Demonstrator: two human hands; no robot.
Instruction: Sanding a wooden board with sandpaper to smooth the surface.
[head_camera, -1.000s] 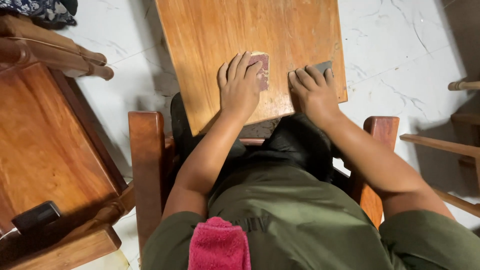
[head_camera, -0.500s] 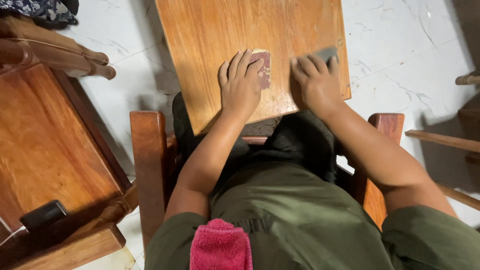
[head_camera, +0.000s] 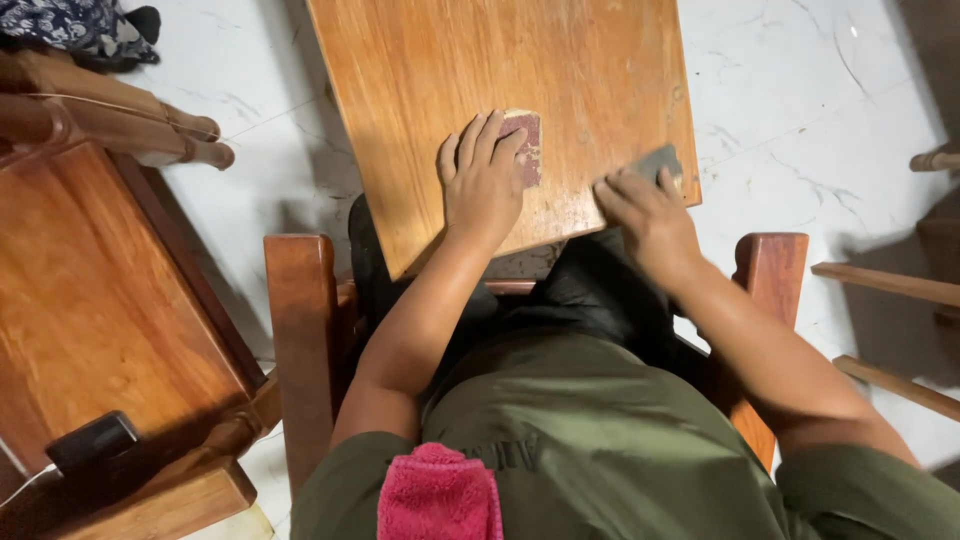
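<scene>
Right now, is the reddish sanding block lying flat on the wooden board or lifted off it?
Flat on it. The left hand presses the reddish sanding block down against the wooden board, with no gap visible beneath.
</scene>
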